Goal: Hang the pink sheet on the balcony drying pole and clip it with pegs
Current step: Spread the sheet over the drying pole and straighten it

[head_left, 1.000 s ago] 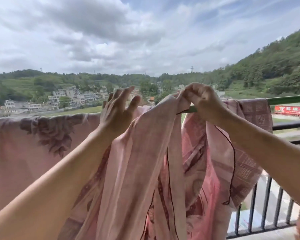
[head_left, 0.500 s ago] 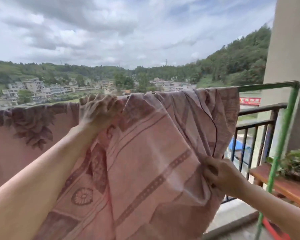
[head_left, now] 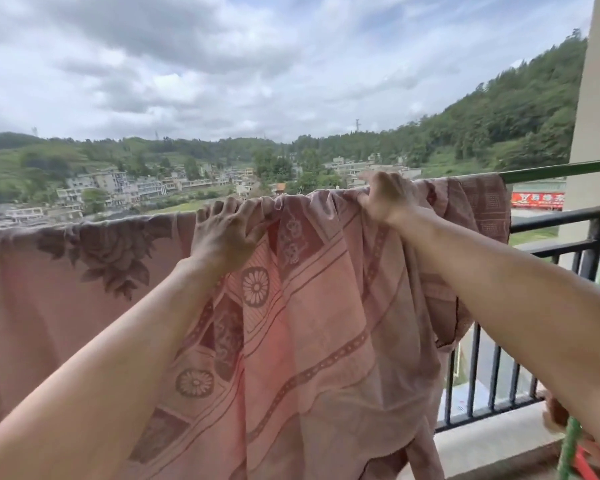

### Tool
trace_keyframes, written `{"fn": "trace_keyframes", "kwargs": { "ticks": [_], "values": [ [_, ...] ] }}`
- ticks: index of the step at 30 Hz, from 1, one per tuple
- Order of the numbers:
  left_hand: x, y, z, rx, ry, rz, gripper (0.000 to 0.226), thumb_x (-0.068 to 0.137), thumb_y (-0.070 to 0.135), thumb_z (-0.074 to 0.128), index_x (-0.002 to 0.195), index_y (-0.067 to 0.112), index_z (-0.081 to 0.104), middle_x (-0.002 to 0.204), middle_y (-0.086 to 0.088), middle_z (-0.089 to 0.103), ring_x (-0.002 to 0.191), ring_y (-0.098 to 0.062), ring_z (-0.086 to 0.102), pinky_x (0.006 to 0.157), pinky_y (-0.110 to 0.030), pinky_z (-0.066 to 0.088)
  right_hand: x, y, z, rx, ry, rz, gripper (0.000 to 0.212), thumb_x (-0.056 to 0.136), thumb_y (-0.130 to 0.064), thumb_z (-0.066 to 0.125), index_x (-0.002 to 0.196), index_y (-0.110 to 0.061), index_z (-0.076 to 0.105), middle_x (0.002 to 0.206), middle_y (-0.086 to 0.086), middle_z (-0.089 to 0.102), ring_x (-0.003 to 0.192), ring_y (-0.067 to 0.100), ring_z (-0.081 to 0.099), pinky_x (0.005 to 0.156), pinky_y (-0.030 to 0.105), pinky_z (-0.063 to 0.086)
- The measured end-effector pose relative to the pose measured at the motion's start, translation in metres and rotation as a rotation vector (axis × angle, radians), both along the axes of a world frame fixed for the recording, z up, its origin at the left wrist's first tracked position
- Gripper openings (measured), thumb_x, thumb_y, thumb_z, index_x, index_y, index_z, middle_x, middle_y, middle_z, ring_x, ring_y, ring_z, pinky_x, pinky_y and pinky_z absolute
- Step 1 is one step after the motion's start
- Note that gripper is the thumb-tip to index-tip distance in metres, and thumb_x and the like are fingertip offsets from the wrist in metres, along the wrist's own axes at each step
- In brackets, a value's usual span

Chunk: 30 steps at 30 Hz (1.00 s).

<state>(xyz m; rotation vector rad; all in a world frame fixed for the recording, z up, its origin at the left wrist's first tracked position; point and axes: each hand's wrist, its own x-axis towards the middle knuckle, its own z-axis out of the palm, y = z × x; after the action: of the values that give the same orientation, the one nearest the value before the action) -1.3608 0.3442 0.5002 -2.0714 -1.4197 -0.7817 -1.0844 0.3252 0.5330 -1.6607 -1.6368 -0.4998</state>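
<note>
Fingers of my left hand (head_left: 222,233) are hooked over the top fold of the pink sheet (head_left: 309,323), with the thumb pressed into a gathered pleat. It is clamped on cloth, not resting flat. My right hand (head_left: 387,199) sits a little higher and further right, fist closed round another bunch of the same top edge. Both backs of hand face me, and both forearms reach up and forward from the lower corners to meet at the rail line.

The sheet is draped over the drying pole (head_left: 551,169) and hangs down in front of the black railing (head_left: 551,220). It lies fairly flat left of my left hand but is crowded into folds between the hands and just beyond the right one.

The pole's long axis runs left to right across my view, climbing slightly rightward. Its bare green stretch starts just past the sheet's right edge, so the right hand is the nearer one. I judge the next move is to draw the bunched cloth along that axis towards the bare end while the left hand anchors. No pegs are in view.
</note>
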Motion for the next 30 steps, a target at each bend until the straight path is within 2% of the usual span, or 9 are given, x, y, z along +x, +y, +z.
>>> {"fn": "trace_keyframes", "kwargs": {
  "ticks": [3,7,10,13,15,19,24,28,30],
  "values": [
    [-0.004,0.002,-0.004,-0.002,0.006,0.009,0.051,0.093,0.057,0.034,0.138,0.034,0.032,0.132,-0.001,0.045,0.123,-0.024,0.039,0.106,-0.045,0.022,0.007,0.011,0.000,0.101,-0.004,-0.076,0.020,0.093,-0.027,0.056,0.087,-0.016,0.072,0.092,0.008,0.072,0.089,0.031,0.065,0.063,0.029,0.038],
    [-0.010,0.004,-0.005,-0.002,-0.036,0.011,0.054,0.095,0.059,0.023,0.140,0.031,0.030,0.132,-0.002,0.043,0.122,-0.024,0.038,0.105,-0.045,0.023,0.045,-0.004,0.000,0.333,0.110,-0.093,0.037,0.097,-0.037,0.046,0.096,-0.007,0.069,0.096,0.021,0.070,0.090,0.040,0.064,0.068,0.036,0.044],
    [-0.021,0.009,-0.006,0.020,-0.021,0.031,0.054,0.096,0.058,0.021,0.141,0.028,0.028,0.131,-0.003,0.042,0.120,-0.025,0.037,0.103,-0.046,0.024,0.092,-0.037,0.001,0.482,0.208,-0.196,0.050,0.099,-0.045,0.039,0.094,-0.001,0.063,0.097,0.030,0.065,0.091,0.045,0.060,0.065,0.037,0.033],
    [-0.020,0.012,-0.009,0.060,-0.021,0.007,0.054,0.096,0.059,0.019,0.139,0.027,0.030,0.129,-0.005,0.043,0.120,-0.026,0.038,0.103,-0.046,0.023,0.126,-0.079,0.006,0.615,0.157,-0.268,0.056,0.100,-0.049,0.034,0.089,0.001,0.058,0.088,0.035,0.061,0.083,0.051,0.054,0.063,0.037,0.021],
    [-0.013,0.012,-0.012,0.069,-0.040,-0.003,0.054,0.095,0.059,0.019,0.136,0.027,0.032,0.129,-0.006,0.042,0.122,-0.027,0.036,0.105,-0.048,0.020,0.132,-0.102,-0.009,0.673,0.108,-0.203,0.052,0.100,-0.046,0.036,0.084,-0.002,0.057,0.077,0.031,0.060,0.073,0.048,0.055,0.060,0.037,0.023],
    [-0.004,0.013,-0.011,0.084,-0.164,0.005,0.062,0.089,0.066,0.018,0.123,0.022,0.047,0.120,-0.012,0.047,0.115,-0.029,0.040,0.101,-0.052,0.023,0.107,-0.125,-0.116,0.469,0.065,0.004,0.030,0.097,-0.028,0.044,0.089,-0.008,0.065,0.074,0.015,0.068,0.064,0.034,0.064,0.057,0.037,0.046],
    [0.044,-0.003,-0.005,0.136,-0.203,-0.137,0.062,0.090,0.059,0.024,0.124,0.016,0.052,0.125,-0.012,0.046,0.116,-0.032,0.041,0.104,-0.052,0.026,0.063,-0.117,-0.206,0.278,-0.047,0.163,0.025,0.090,-0.023,0.049,0.072,-0.010,0.060,0.061,0.001,0.063,0.052,0.017,0.060,0.052,0.019,0.039],
    [0.114,-0.018,-0.007,0.173,-0.050,-0.270,0.058,0.093,0.057,0.029,0.133,0.018,0.045,0.136,-0.015,0.044,0.126,-0.032,0.039,0.114,-0.051,0.017,0.040,-0.101,-0.222,0.070,-0.124,0.168,0.024,0.096,-0.037,0.041,0.084,-0.023,0.057,0.071,-0.005,0.067,0.058,0.018,0.063,0.059,0.036,0.051],
    [0.140,-0.014,-0.007,0.130,-0.013,-0.272,0.055,0.095,0.055,0.034,0.139,0.022,0.038,0.140,-0.013,0.040,0.132,-0.030,0.033,0.116,-0.050,0.013,0.045,-0.093,-0.210,-0.023,-0.124,0.169,0.037,0.092,-0.049,0.038,0.089,-0.022,0.063,0.080,-0.006,0.069,0.066,0.018,0.066,0.060,0.038,0.052]
  ]
}}
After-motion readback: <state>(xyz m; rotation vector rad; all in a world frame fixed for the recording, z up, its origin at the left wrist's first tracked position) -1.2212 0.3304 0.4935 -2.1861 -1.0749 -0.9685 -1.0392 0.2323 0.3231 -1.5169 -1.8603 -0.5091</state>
